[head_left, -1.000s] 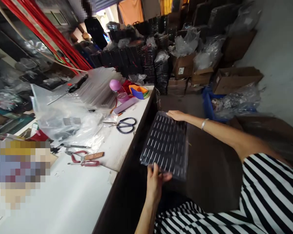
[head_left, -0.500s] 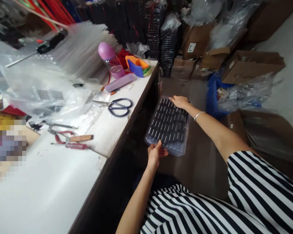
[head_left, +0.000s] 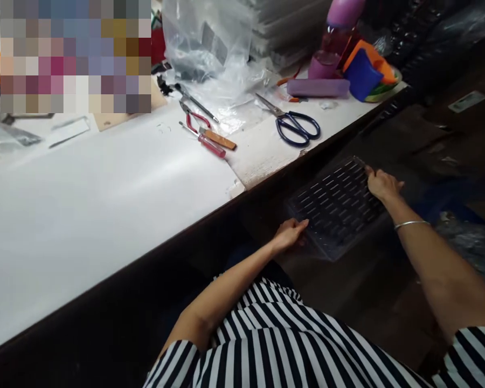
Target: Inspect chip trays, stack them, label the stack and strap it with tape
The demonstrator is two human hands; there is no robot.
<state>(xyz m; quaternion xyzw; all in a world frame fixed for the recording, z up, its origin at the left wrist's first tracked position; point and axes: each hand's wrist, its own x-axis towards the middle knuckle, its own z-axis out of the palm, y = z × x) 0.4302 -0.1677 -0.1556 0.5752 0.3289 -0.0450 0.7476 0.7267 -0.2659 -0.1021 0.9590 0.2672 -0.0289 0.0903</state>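
A clear plastic tray (head_left: pixel 339 202) with rows of small dark pieces is held between my two hands, beside and below the table's front edge. My left hand (head_left: pixel 291 234) grips its near left end, thumb on top and the other fingers partly hidden beneath. At the far right end, my right hand (head_left: pixel 385 184) is closed on the rim. The tray looks slightly tilted and dim, and its underside is hidden.
On the white table (head_left: pixel 105 215) lie scissors (head_left: pixel 293 123), a screwdriver (head_left: pixel 212 145), pliers (head_left: pixel 196 116) and a wooden-handled tool (head_left: pixel 220 139). Behind them are plastic bags (head_left: pixel 214 59), a purple bottle (head_left: pixel 325 62) and a tape dispenser (head_left: pixel 364 73). A blue bin (head_left: pixel 444 199) stands at right.
My view has swung left towards the table, so the tray and both hands appear further right. The tray appears turned relative to the view, with both hands still on it.
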